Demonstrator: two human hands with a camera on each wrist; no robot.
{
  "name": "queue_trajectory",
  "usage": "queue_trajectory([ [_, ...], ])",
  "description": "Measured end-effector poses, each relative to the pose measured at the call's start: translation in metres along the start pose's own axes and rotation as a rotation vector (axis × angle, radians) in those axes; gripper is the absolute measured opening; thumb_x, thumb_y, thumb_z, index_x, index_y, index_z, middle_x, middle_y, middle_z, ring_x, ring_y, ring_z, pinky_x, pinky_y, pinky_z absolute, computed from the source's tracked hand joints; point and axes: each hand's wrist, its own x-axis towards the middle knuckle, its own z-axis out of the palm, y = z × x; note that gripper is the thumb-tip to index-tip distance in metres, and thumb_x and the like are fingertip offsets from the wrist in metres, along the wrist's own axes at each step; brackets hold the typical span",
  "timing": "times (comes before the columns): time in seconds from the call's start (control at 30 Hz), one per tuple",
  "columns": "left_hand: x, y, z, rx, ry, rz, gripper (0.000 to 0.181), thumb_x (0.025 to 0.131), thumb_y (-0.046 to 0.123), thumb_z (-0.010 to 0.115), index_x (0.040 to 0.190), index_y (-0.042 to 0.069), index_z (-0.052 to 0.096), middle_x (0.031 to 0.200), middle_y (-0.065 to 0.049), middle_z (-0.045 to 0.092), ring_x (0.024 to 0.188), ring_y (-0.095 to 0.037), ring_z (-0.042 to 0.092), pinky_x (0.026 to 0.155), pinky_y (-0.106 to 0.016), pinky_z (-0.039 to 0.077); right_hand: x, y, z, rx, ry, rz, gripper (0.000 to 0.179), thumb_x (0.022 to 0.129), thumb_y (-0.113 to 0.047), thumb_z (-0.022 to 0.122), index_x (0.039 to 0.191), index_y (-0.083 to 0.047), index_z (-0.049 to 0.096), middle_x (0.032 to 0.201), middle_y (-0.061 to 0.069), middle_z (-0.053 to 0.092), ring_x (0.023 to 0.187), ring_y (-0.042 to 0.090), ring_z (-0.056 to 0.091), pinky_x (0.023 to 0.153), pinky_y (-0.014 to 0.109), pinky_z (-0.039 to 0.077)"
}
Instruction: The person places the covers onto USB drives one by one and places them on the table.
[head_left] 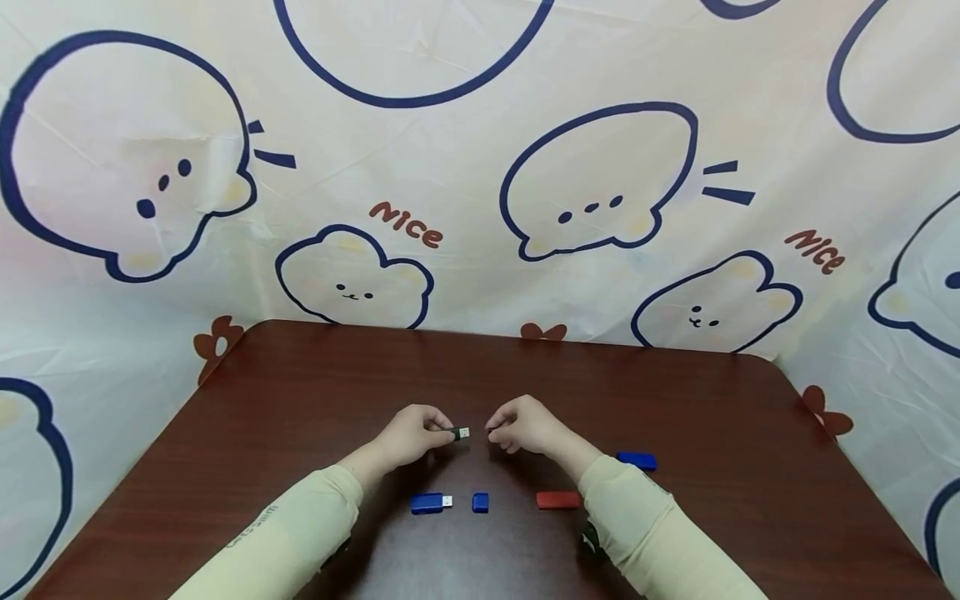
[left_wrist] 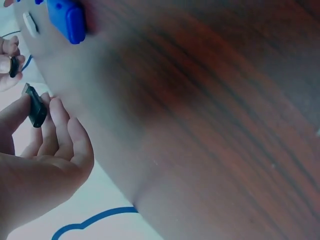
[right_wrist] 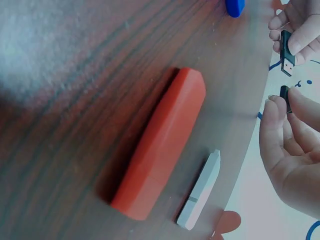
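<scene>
My left hand pinches a black USB stick between thumb and fingers, its metal plug bare and pointing right. Across a small gap, my right hand holds a small black cap with thumb and fingertips. Stick and cap are apart, both above the table. Nearer the body lie a blue USB stick with its plug exposed, a separate blue cap and a red USB stick by the right forearm.
Another blue stick lies beyond the right sleeve, partly covered by it. The right wrist view shows a pale, narrow piece beside the red stick. The brown table meets a printed cloth behind it.
</scene>
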Motion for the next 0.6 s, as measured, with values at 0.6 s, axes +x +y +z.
queue_trajectory([
  [0.6, -0.002, 0.011, 0.002, -0.118, 0.014, -0.063, 0.01, 0.087, 0.008, 0.062, 0.093, 0.0, 0.067, 0.081, -0.012, 0.065, 0.074, -0.019, 0.058, 0.065, -0.027, 0.043, -0.001, 0.003, 0.001, 0.27, 0.061, 0.08, 0.014, 0.084, 0.002, 0.063, 0.096, 0.007, 0.065, 0.078, 0.017, 0.068, 0.059, 0.012, 0.06, 0.064, 0.033, 0.056],
])
